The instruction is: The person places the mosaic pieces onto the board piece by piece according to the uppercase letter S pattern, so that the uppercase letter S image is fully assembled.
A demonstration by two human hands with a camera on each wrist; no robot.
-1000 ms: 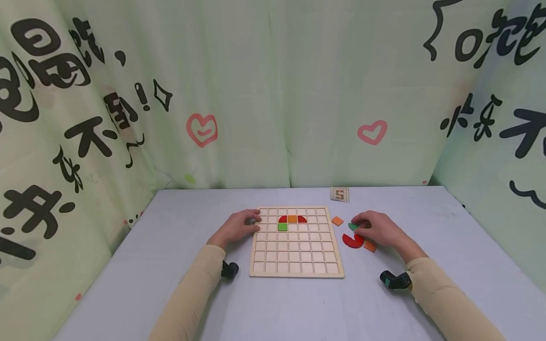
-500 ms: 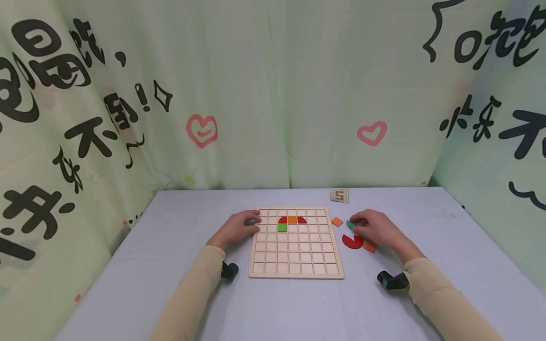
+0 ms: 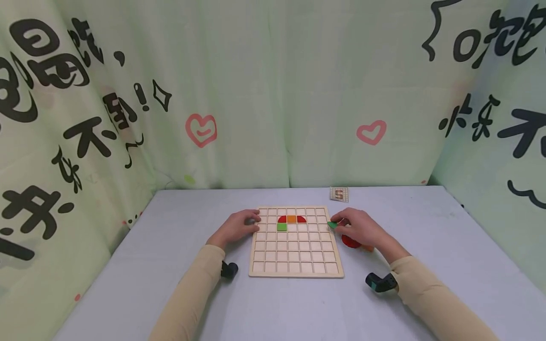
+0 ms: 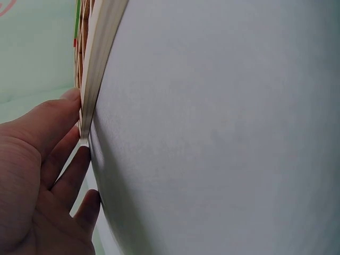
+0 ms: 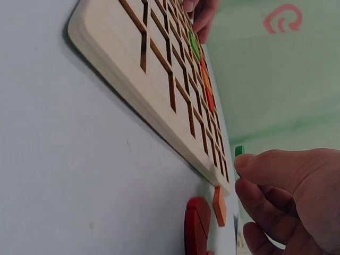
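Observation:
A wooden grid board (image 3: 296, 275) lies on the table. Set into its upper squares are two rounded red pieces (image 3: 282, 219), an orange square (image 3: 292, 219) between them and a light green square (image 3: 282, 227) below. At the board's upper left edge rests my left hand (image 3: 236, 228), its thumb and fingers (image 4: 56, 119) touching the frame without curling round it. My right hand (image 3: 358, 228) pinches a dark green piece (image 3: 332, 225) between thumb and fingertips, over the board's right edge. Part of that piece is hidden by the thumb in the right wrist view.
Right of the board lie red pieces (image 3: 350, 242) and an orange piece (image 3: 368, 248), partly covered by the right hand. Another orange piece (image 5: 219, 206) sits beside the board's edge in the right wrist view. A small patterned card (image 3: 339, 194) lies near the table's back edge.
My right hand has gripped the dark green piece and carried it left from the loose pieces to the board's right edge. The left hand stays where it was.

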